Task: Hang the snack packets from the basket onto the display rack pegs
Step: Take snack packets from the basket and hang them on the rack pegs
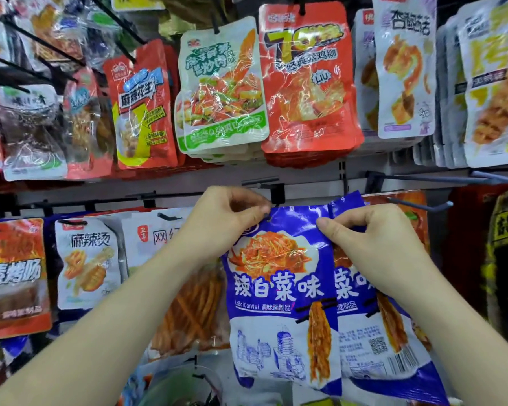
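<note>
The left hand [226, 221] pinches the top edge of the front packet [279, 288] between thumb and curled fingers, right at its hang hole. The right hand [376, 241] pinches the same edge further toward 3 o'clock, where a second packet [361, 291] of the same blue kind lies behind it and overlaps. Whether the right hand grasps both packets or only the front one, I cannot tell. Both packets hang down from the hands, a little tilted, with their lower ends toward 5 o'clock. A black bracket [277, 193] sits on the rail at 12 o'clock of the left fingertips, very near. The fingers hide whether the hole is on a peg. At 2 o'clock of the right hand a grey peg [423, 205] with an upturned tip sticks out. Above, at 12 o'clock, hang a red packet [308, 83] and a green-white packet [220, 92] side by side, and at 9 o'clock a white packet [88, 259].
</note>
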The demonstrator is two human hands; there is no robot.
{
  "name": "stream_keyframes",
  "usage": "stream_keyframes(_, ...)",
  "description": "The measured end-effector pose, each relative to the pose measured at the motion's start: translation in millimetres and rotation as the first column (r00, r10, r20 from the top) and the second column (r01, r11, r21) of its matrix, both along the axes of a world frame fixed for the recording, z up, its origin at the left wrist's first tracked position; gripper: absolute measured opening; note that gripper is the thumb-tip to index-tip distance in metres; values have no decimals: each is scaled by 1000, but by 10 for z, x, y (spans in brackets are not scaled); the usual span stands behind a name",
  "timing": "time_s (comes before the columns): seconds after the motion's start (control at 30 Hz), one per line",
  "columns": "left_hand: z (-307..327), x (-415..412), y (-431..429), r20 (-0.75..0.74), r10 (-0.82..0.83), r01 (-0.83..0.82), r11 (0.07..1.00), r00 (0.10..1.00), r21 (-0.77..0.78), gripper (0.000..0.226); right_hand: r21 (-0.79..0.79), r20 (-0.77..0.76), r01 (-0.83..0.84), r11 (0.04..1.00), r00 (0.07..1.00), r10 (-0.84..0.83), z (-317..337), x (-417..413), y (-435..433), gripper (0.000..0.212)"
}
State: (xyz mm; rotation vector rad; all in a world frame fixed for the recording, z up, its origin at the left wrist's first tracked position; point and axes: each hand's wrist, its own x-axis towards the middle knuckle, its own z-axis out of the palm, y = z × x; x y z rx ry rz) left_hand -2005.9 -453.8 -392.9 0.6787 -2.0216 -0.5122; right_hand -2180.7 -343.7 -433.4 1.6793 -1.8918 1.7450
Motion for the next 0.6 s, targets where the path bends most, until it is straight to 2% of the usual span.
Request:
stream_keyframes(0.07, -101, 67, 7, -36, 49, -52, 995, 998, -81, 26, -6, -34, 28, 1000, 999, -28, -22, -20, -26, 31)
stream_keyframes(0.13, -246, 174, 84, -92, 158, -177, 946, 983, -272, 35, -17, -48, 49, 999, 998, -50, -43, -28, -39, 32)
stream_keyframes(0.2, -430, 268, 189, -131, 288, -314, 806, 949, -502, 30, -9, -55, 56, 998, 997, -57, -54, -11, -56, 32)
stream_keyframes(0.27, -652, 295, 254, -90, 373, -342, 695, 924, -633, 28, -4, -64, 70, 998, 996, -70, -58, 4, -86, 33)
stream_keyframes(0.37, -915, 206, 259, 125, 450, -270, 712, 884, -648, 56, -2, -83, 120, 993, 989, -120, -50, -1, -159, 36)
stream_keyframes(0.43, -989, 88, 222, 267, 522, -249, 719, 810, -650, 78, 0, -97, 157, 988, 983, -156, -46, -20, -209, 37)
stream_keyframes(0.53, -973, -116, 142, 350, 608, -259, 692, 712, -674, 101, 2, -78, 166, 986, 983, -165, -32, -59, -282, 35)
stream_keyframes(0.6, -897, -234, 158, 370, 609, -263, 704, 701, -660, 108, 5, -64, 174, 985, 983, -174, -23, -93, -303, 37)
